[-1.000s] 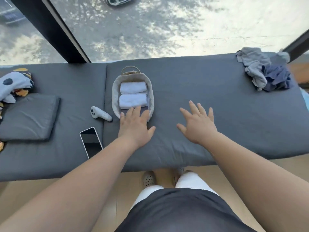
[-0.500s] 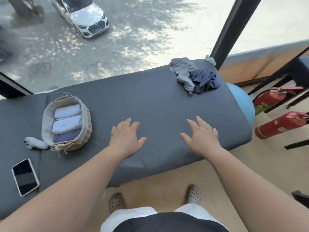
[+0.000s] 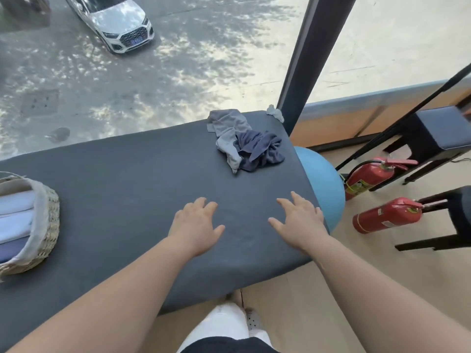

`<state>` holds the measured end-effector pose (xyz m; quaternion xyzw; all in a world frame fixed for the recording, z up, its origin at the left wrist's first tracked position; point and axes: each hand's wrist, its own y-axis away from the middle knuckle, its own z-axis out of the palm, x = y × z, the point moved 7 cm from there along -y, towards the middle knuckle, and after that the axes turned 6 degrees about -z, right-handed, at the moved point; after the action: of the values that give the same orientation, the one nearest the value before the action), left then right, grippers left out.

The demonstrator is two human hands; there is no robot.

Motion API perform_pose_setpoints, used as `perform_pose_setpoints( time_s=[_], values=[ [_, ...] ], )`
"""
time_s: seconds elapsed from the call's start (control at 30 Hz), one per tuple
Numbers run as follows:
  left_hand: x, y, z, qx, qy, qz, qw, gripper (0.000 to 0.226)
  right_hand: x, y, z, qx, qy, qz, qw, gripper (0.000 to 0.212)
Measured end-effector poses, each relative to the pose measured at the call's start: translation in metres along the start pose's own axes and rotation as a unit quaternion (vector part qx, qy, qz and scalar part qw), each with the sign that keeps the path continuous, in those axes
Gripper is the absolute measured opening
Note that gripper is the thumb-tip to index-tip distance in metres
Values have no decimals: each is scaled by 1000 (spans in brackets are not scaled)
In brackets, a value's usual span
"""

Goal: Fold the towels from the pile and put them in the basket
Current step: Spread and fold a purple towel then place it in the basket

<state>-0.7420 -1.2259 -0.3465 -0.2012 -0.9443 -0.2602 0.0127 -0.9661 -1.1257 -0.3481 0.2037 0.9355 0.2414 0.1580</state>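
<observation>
Over the dark grey bench cushion, both forearms reach forward, palms down. Left hand: fingers straight and slightly spread, thumb out to the side, holding nothing. Right hand: same pose, fingers spread, holding nothing, near the bench's right end. Cannot tell whether the palms rest on the cushion or hover just above it. The hands are apart, with bare cushion between them.

Towel pile: crumpled, unfolded, at the far right end of the bench, beyond both hands. A light grey towel lies on the far and left side; a navy towel is bunched against it on the right. Neither hand touches the pile.

Woven basket: cloth-lined, at the left edge of view, partly cut off, well apart from the pile. Inside, folded towels lie side by side: two pale ones farther away, one blue-violet nearest.

Small grey cloth scrap at the bench's far corner. Blue exercise ball sits just past the bench's right end; two red fire extinguishers lie on the floor beside it.
</observation>
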Motion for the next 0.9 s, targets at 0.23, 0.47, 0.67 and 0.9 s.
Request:
perform_pose_setpoints(
  time_s=[0.23,0.47,0.67,0.9],
  values=[
    [58,-98,-13,-31,26,19,999,62,42,-78,-29,-36,19,9,999,68],
    [110,-194,-29,-36,25,18,999,58,76,-177,-43,-65,12,-15,998,68],
    [142,-267,-6,-58,11,-19,998,55,87,-265,-39,-105,44,-82,990,67],
    [165,-324,37,-159,-73,-33,984,84,99,-313,-28,-131,42,-124,983,63]
  ],
)
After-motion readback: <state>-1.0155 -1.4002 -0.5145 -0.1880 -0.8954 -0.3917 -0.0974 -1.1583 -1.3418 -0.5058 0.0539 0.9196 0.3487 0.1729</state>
